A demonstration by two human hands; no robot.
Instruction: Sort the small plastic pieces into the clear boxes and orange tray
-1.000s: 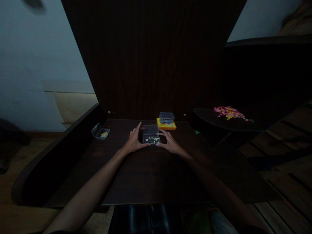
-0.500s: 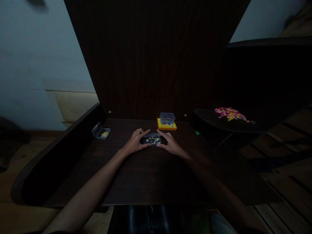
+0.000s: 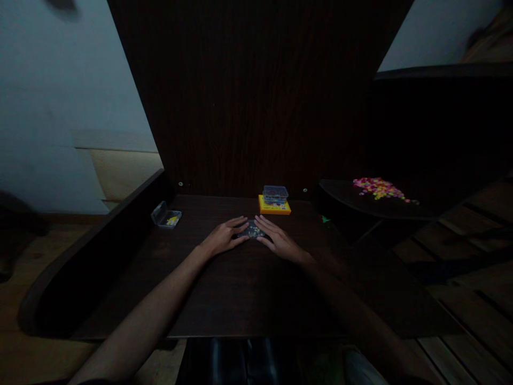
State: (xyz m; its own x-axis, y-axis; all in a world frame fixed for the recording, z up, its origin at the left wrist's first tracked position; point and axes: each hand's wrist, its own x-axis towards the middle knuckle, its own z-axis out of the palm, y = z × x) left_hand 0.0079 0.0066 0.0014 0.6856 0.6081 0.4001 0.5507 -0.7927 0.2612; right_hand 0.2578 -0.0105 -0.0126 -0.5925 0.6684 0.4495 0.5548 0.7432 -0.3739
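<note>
A small clear plastic box (image 3: 251, 230) with pale yellow bits inside lies on the dark wooden desk (image 3: 240, 278), its lid down. My left hand (image 3: 224, 236) rests on its left side with fingers laid flat over the lid. My right hand (image 3: 276, 238) covers its right side the same way, fingers stretched over the top. Both hands press on the box, and only a small part of it shows between them.
Another clear box (image 3: 274, 193) sits on a yellow-orange box (image 3: 274, 207) at the back of the desk. An open clear case (image 3: 165, 216) with yellow bits lies at the back left. A heap of coloured beads (image 3: 379, 187) lies on a side shelf at right.
The box's lid, standing open a second ago, has been folded down. My fingers have moved from the box's sides onto its top and now cover most of it.
</note>
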